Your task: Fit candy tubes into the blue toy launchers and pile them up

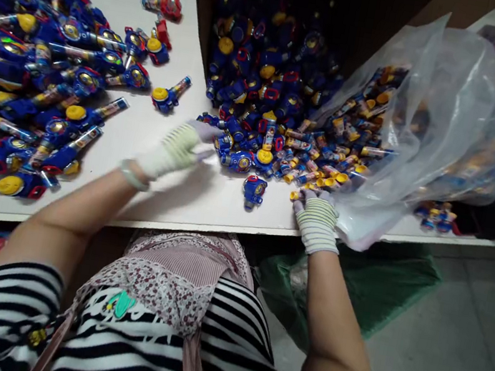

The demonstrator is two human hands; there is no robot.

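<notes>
From my head camera I look down on a white table [207, 201] strewn with small blue, yellow and red plastic toys. My left hand [176, 149], in a pale knit glove, is stretched out over the table toward the near edge of the middle heap of toys [254, 142]; it is smeared with motion, the fingers seem loosely extended and touch or almost touch the first blue pieces, and I cannot tell whether anything is pinched between them. My right hand [317, 217], in a striped knit glove, lies at the table's front edge, its fingertips resting against small yellow-capped tubes [320, 175] spilling from the mouth of a clear plastic bag [449, 112]; the fingers are curled low, and I cannot tell whether they have closed on a piece. A single blue toy [254, 190] lies alone on the bare tabletop between my two hands, touching neither. The bag lies on its side to the right, its open mouth facing the heap, with more tubes showing through the film. Behind the heap a dark box [276, 38] holds many more of the same toys. A wide spread of assembled blue toys [41, 81] covers the table well left of my left hand. My striped sleeves and patterned apron [173, 287] fill the bottom of the view.
</notes>
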